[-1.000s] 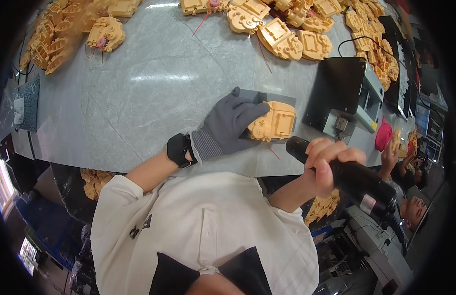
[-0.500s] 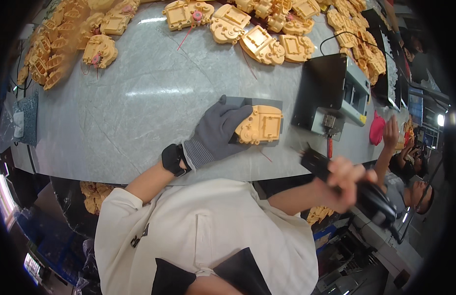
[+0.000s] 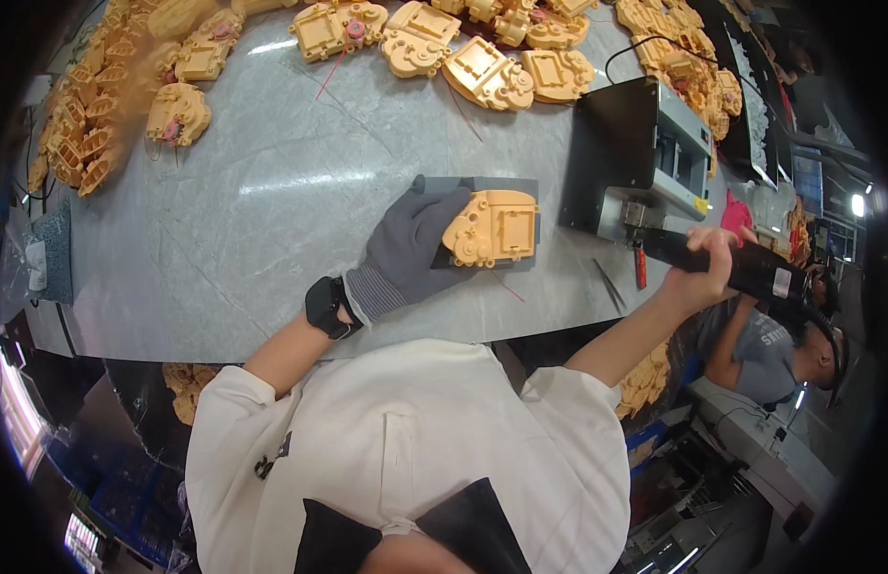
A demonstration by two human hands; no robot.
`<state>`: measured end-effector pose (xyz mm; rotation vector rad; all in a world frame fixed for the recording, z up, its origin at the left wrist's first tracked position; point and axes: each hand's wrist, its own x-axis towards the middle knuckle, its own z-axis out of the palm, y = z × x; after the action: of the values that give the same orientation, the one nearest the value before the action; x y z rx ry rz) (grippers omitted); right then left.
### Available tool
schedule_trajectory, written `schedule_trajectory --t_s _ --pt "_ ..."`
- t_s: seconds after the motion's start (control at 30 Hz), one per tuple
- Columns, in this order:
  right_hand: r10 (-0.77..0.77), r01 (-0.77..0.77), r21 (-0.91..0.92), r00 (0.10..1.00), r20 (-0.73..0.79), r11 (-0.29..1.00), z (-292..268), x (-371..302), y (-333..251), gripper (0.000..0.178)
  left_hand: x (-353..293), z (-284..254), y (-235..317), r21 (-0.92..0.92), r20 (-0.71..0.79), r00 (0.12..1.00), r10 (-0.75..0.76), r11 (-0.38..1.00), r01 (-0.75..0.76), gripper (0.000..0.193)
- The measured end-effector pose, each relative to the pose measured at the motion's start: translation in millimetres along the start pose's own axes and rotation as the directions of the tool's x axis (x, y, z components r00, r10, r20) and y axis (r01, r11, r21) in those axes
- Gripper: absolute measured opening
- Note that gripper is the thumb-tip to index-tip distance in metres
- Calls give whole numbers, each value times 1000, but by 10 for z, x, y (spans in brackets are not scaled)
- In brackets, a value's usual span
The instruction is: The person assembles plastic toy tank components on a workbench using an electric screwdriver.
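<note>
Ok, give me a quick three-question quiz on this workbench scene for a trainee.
1. True or false: the left hand wears a grey glove and rests on the tan plastic housing.
2. What does the right hand grip? A) a red cloth B) a black electric screwdriver C) tweezers
3. Fill in: the housing lies on a grey ____ on the table.

Key: 1 true; 2 B; 3 pad.
</note>
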<state>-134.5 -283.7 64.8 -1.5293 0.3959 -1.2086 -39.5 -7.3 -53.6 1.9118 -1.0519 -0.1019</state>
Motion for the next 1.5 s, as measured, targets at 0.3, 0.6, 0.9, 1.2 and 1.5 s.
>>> schedule_trajectory --t_s 0.3,0.6,0.9,1.2,1.5 --pt "56 -88 152 978 201 985 -46 -408 -293 39 -6 -15 -19 -10 11 999 -42 999 42 79" --pt "-129 -148 397 796 591 906 920 -1061 -436 41 -11 -41 -20 -62 -2 1000 -26 998 26 73" --pt "-110 -136 374 816 567 918 1022 -1119 -337 43 -50 6 -66 -54 -5 1000 -10 999 10 76" --pt "-107 -106 322 808 580 941 1097 -1178 -328 40 -38 -3 -82 -13 -56 998 20 1000 -20 73" --pt "-103 -120 289 754 649 950 1133 -1189 -318 39 -38 34 -95 -22 -61 998 17 1000 -19 73"
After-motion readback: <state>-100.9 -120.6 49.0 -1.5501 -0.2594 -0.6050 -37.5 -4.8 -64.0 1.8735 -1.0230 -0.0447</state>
